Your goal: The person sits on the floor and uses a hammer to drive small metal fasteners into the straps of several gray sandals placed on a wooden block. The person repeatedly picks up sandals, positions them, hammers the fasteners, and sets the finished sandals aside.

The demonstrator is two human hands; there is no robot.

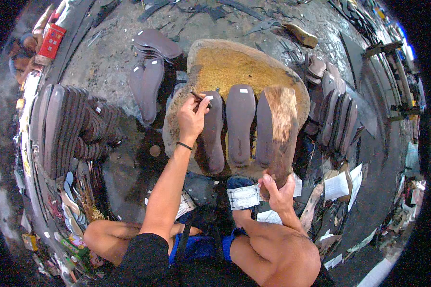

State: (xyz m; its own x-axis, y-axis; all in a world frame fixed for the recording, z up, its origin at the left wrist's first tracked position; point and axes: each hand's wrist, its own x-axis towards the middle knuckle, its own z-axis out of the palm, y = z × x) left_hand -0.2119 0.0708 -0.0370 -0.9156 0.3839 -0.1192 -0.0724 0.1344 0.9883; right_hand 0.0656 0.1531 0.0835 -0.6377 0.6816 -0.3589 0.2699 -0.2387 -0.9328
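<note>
Three brown footwear soles lie side by side on a thick wooden block [215, 55]: a left sole [212, 138], a middle sole [240, 129] and a right sole [263, 129]. Small white labels mark the far ends of the left and middle ones. My left hand [191, 119], a dark band at its wrist, pinches a short dark stick-like tool [196, 95] beside the left sole's label. My right hand [278, 192] grips the near end of a long worn wooden paddle [282, 115]. The paddle partly covers the right sole; I cannot tell whether it touches it.
Stacked soles [60, 129] stand at the left, and more soles [337, 117] at the right. Several loose soles [153, 86] lie beyond the block's left side. A wooden piece [299, 35] and dark scraps lie farther off. Papers [337, 185] are near my right knee.
</note>
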